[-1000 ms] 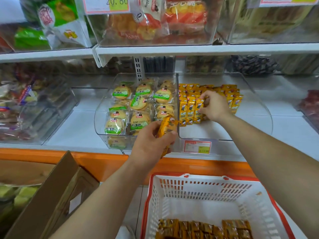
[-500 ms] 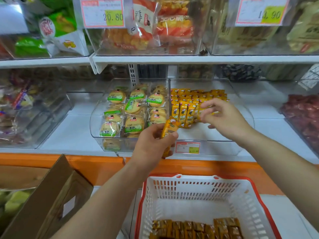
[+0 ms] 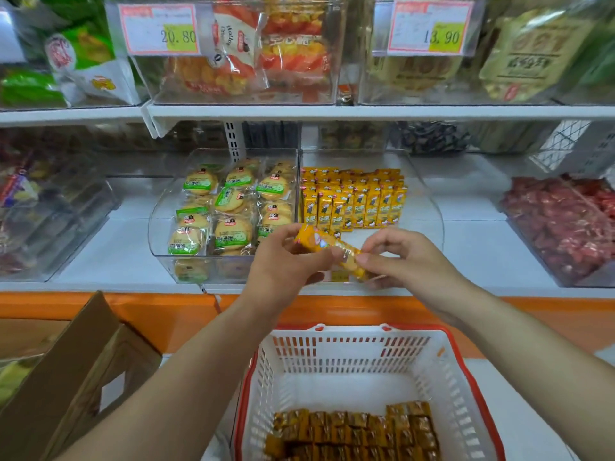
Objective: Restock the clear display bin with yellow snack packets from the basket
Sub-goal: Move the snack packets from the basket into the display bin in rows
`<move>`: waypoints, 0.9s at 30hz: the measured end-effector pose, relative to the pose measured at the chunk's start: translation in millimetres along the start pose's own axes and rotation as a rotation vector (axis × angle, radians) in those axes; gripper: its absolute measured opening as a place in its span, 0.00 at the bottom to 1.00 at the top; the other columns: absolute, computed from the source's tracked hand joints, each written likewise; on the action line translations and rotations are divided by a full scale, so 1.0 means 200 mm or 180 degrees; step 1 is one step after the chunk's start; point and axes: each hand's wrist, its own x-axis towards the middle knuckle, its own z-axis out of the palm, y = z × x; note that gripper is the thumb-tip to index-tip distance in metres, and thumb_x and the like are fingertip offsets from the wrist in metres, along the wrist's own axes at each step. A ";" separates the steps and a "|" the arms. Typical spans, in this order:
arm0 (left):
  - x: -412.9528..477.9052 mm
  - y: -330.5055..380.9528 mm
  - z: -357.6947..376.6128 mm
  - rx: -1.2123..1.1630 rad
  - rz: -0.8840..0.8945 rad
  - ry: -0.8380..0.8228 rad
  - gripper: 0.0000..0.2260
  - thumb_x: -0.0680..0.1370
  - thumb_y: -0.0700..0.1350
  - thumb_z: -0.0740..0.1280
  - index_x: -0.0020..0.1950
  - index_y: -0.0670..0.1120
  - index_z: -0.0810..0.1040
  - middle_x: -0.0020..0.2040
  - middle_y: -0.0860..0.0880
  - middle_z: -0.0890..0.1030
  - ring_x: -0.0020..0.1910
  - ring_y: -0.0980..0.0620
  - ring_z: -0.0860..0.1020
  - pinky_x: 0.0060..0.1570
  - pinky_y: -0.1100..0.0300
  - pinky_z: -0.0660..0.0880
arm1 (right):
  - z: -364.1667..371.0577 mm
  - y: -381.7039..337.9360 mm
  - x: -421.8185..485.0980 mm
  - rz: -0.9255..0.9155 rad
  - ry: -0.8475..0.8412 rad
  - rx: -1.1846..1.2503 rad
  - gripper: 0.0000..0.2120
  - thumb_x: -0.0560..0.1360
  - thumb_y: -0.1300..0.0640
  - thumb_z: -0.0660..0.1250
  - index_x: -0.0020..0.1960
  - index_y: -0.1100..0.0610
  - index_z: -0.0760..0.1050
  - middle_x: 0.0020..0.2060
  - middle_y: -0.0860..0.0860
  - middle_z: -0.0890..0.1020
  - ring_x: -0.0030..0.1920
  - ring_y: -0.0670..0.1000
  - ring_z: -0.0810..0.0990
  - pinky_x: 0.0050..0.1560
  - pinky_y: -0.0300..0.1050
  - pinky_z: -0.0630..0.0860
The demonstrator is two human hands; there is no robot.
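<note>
A clear display bin [image 3: 429, 197] on the middle shelf holds several yellow snack packets [image 3: 356, 201] standing in rows at its back. In front of the bin's front wall, my left hand [image 3: 283, 271] grips a small stack of yellow packets [image 3: 327, 249] by its left end. My right hand [image 3: 402, 261] pinches the right end of that same stack between thumb and fingers. Below, a white basket with a red rim [image 3: 466, 371] holds several more yellow packets [image 3: 352, 430] along its near side.
A second clear bin [image 3: 159, 224] to the left holds round biscuits in green-labelled wrappers. A bin of red sweets [image 3: 562, 224] sits at the right. An open cardboard box [image 3: 76, 371] stands at the lower left. Upper shelf bins carry price tags.
My right hand has drawn back out of the bin and come down to meet my left hand, now pinching the stack that the left hand holds. The view has tilted slightly downward.
</note>
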 end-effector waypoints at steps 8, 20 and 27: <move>0.01 -0.01 0.00 0.0063 -0.0113 -0.0061 0.16 0.72 0.44 0.78 0.58 0.45 0.81 0.46 0.47 0.87 0.46 0.45 0.87 0.53 0.39 0.81 | 0.08 -0.03 0.01 0.0137 0.0096 -0.0162 0.08 0.79 0.57 0.67 0.57 0.50 0.79 0.51 0.52 0.84 0.45 0.51 0.86 0.43 0.48 0.84; 0.17 -0.07 -0.04 0.2004 0.0760 0.0528 0.25 0.73 0.54 0.78 0.67 0.54 0.76 0.58 0.59 0.80 0.57 0.56 0.78 0.55 0.56 0.79 | -0.17 -0.02 0.40 -0.0368 0.0712 -0.1123 0.13 0.74 0.63 0.74 0.50 0.47 0.78 0.44 0.53 0.80 0.39 0.55 0.83 0.36 0.45 0.82; 0.26 -0.16 -0.10 0.3011 0.0219 0.0541 0.31 0.72 0.63 0.75 0.70 0.51 0.72 0.63 0.51 0.80 0.61 0.46 0.78 0.64 0.42 0.74 | -0.18 0.25 0.82 -0.0208 0.1012 -0.2133 0.16 0.73 0.60 0.76 0.59 0.54 0.80 0.44 0.51 0.79 0.45 0.53 0.79 0.44 0.44 0.74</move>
